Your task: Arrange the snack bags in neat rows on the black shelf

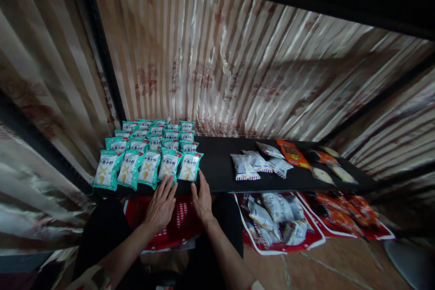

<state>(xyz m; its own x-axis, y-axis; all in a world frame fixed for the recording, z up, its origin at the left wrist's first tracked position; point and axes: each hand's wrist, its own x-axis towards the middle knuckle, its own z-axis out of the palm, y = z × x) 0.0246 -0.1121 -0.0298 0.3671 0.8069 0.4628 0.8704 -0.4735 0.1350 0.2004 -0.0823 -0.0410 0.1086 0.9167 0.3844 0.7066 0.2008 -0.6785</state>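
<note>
Several teal-and-white snack bags (148,167) stand in close rows at the left end of a black shelf (217,167). My left hand (162,204) is open, its fingertips at the bottom of a front-row snack bag (169,164). Beside the rightmost front bag (189,166), my right hand (203,198) is held with fingers stretched out, near that bag's lower right corner. Neither hand has anything in its grasp. Under my hands sits a red basket (186,231), its inside partly hidden by my arms.
Right of centre on the shelf lie several white bags (245,166), an orange packet (292,153) and pale flat packs (322,175). Below, one red basket (318,238) holds white bags, another holds orange packets (340,213). A dark post (103,45) rises at left.
</note>
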